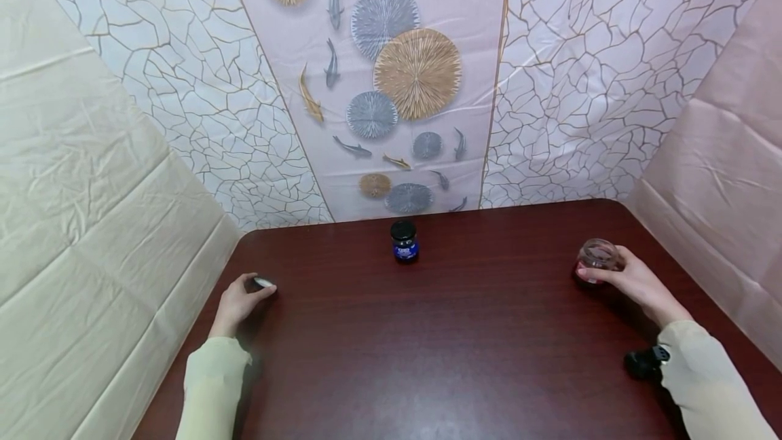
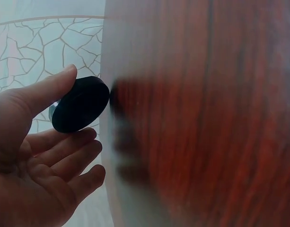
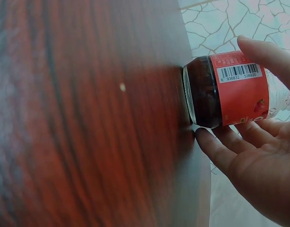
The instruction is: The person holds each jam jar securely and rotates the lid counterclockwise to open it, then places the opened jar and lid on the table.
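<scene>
Over the left side of the table, my left hand [image 1: 237, 301] pinches a round jar lid [image 1: 264, 282] between thumb and fingers. The lid [image 2: 82, 104] looks black in the left wrist view, tilted, its edge close to the tabletop. At the far right, my right hand [image 1: 641, 284] holds a glass jar [image 1: 599, 254] with no lid on its mouth. A red label with a barcode wraps this jar [image 3: 241, 87], and dark contents show in its lower part. The jar stands upright with its base right at the table, thumb on one side and fingers on the other.
A second jar [image 1: 404, 242] with a black lid and blue label stands at the table's back middle. Patterned cloth [image 1: 550, 121] hangs behind the dark wooden table [image 1: 421, 345], with plain cloth on both sides. A black device [image 1: 644, 362] sits by the right wrist.
</scene>
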